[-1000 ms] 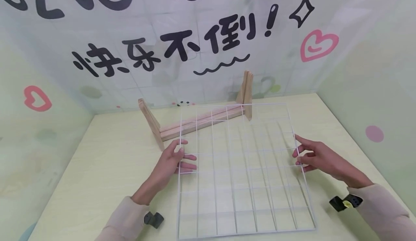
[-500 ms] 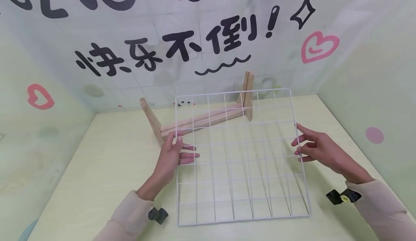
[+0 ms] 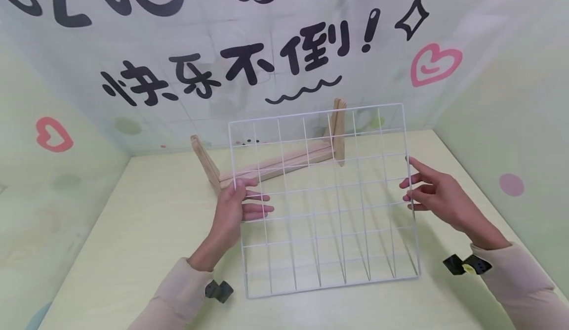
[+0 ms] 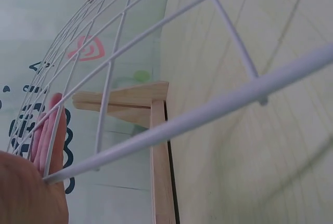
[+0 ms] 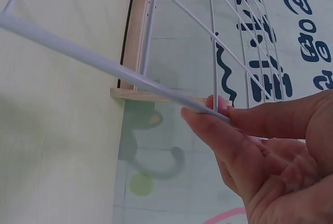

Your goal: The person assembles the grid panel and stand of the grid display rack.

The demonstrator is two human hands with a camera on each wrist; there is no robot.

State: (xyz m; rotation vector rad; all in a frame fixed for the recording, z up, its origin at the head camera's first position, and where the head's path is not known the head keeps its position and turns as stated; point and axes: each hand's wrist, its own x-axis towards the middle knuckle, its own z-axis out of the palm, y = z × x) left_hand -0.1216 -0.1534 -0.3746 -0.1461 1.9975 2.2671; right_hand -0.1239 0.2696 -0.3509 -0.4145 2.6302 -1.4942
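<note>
A white wire grid panel (image 3: 313,214) stands tilted between my two hands above the table, its lower edge toward me. My left hand (image 3: 226,211) holds the left edge, thumb at the near side and fingers spread behind the wires. At the opposite edge, my right hand (image 3: 437,196) pinches the rim wire between thumb and fingers, as the right wrist view shows closely. Behind the panel sits a wooden stand (image 3: 271,172), a long bar with an upright at each end. The panel's wires cross in front of part of it, apparently without touching.
The pale wood-grain table (image 3: 133,231) reaches back to a printed curtain (image 3: 249,93) with black lettering. Similar printed side walls (image 3: 502,137) stand at left and right. The stand lies at a slant near the back edge.
Both hands have raised the wire grid panel and moved it away from me. Its top edge now stands higher, before the curtain. The wooden stand has stayed in place.
</note>
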